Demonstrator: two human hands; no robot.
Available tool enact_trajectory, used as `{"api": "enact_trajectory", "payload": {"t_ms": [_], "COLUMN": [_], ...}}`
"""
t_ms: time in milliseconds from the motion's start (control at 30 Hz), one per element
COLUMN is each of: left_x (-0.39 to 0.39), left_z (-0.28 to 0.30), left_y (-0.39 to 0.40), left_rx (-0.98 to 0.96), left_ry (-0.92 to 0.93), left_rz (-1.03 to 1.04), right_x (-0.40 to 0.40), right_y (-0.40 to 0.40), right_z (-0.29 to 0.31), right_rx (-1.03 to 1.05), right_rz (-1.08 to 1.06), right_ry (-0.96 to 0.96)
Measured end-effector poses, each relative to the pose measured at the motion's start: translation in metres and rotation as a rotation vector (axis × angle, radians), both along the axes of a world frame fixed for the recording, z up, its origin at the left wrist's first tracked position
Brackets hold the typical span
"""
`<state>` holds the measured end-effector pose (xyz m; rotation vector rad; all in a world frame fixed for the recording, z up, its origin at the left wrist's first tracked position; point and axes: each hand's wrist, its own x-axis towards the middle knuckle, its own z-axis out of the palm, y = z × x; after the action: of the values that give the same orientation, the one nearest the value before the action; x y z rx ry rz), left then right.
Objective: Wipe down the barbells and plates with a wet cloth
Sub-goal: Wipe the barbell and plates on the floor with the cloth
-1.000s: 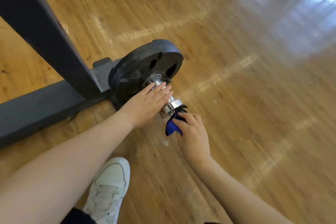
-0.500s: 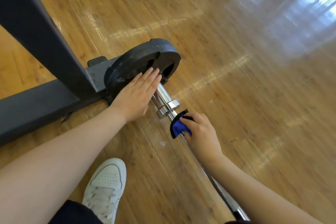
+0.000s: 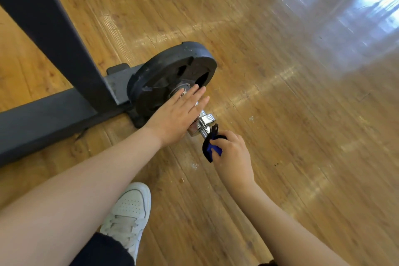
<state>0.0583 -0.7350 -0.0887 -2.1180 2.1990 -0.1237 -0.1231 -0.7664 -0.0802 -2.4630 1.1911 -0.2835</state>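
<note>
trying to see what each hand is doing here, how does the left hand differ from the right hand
The left hand lies flat with straight fingers over the chrome sleeve, reaching toward the black plate; the right hand is curled.
The left hand holds nothing; the right hand grips a blue cloth.
The left hand is nearer the plate; the right sits just behind the collar.
Both are bare.

Bare forearms, a white perforated lace-up sneaker (image 3: 129, 211), and dark trousers (image 3: 103, 252).

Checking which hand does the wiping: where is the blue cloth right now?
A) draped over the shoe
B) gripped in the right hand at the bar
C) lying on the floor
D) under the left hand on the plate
B: the right hand grips the blue cloth around the barbell just below its chrome collar; the left hand is flat, holding nothing.
</note>
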Motion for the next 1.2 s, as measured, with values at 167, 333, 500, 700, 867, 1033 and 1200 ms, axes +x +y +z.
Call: {"api": "enact_trajectory", "payload": {"t_ms": [167, 333, 500, 700, 867, 1033, 1200], "left_x": [-0.002, -0.013, -0.009, -0.007, -0.005, -0.004, -0.004], "left_z": [-0.001, -0.009, -0.014, -0.01, -0.004, -0.002, -0.003], "left_y": [-0.002, -0.004, -0.007, -0.014, -0.019, -0.031, -0.031], "left_rx": [0.064, -0.017, -0.148, -0.106, 0.024, 0.149, 0.144], "left_ry": [-0.045, -0.154, -0.185, -0.173, -0.129, -0.065, -0.06], "left_rz": [-0.085, -0.171, -0.209, -0.232, -0.252, -0.257, -0.285], "right_x": [0.021, 0.009, -0.004, -0.001, -0.011, -0.012, -0.003], "right_y": [-0.001, 0.0, -0.004, -0.003, -0.004, -0.008, -0.011], "right_z": [0.004, -0.006, 0.001, -0.002, -0.011, -0.005, -0.003], "right_rx": [-0.038, -0.006, 0.016, 0.037, 0.115, 0.149, 0.099], "right_rz": [-0.024, 0.006, -0.019, -0.023, -0.028, -0.018, -0.047], "right_ry": [-0.089, -0.001, -0.035, -0.042, -0.119, -0.111, -0.091]}}
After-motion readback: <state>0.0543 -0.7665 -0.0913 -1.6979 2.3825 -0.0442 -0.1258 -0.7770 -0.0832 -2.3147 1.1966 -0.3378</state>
